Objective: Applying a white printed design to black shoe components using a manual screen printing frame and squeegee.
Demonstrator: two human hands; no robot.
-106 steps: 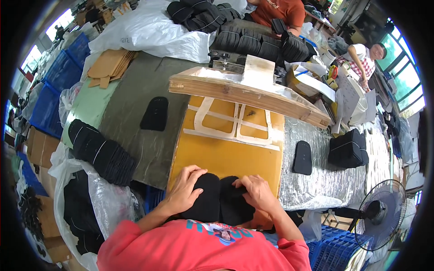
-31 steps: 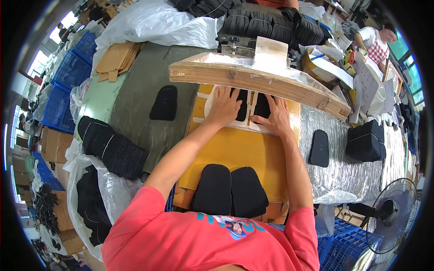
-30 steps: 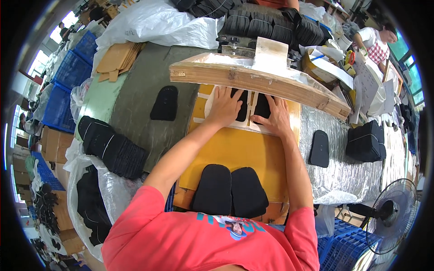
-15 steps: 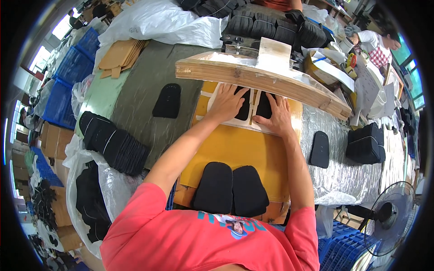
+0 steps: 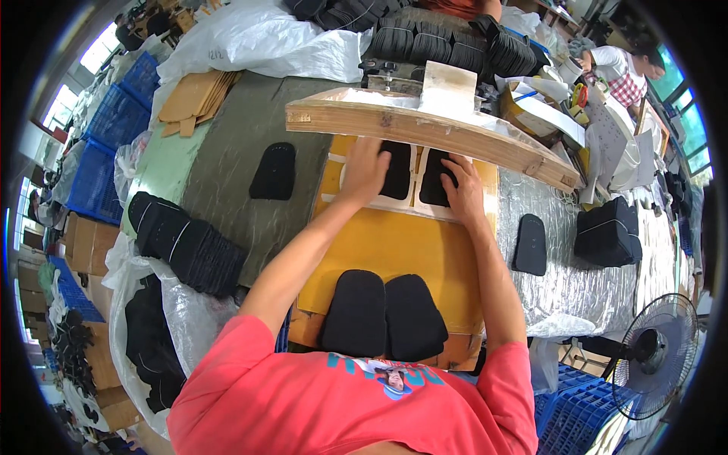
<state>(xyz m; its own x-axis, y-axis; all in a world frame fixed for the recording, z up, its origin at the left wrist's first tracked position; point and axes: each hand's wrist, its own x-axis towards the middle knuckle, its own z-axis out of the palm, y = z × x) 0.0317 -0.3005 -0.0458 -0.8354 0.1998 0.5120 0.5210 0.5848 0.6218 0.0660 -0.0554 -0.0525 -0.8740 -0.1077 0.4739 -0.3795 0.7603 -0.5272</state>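
Note:
Two black rounded pads, the left pad [image 5: 397, 173] and the right pad [image 5: 434, 180], lie side by side in pale cut-out holders on a yellow board [image 5: 394, 243]. My left hand [image 5: 365, 173] is at the left pad's outer edge, fingers stretched forward and slightly blurred, thumb apart. At the right pad's outer side rests my right hand [image 5: 465, 188], its bent fingers spread over the pad's edge. Neither hand grips anything. A wooden frame [image 5: 425, 125] stands tilted up just beyond the fingertips. Two more black pads [image 5: 355, 311] lie near my body.
Single black pads lie left [image 5: 274, 171] and right [image 5: 530, 244] of the board. Bundled pad stacks stand at the left [image 5: 186, 246] and right [image 5: 607, 233]. A fan [image 5: 651, 345] is at lower right. Another person [image 5: 626, 72] is at far right.
Both hands have slid outward from the middle of the pads toward their outer edges, uncovering more of the pads. The view has shifted slightly.

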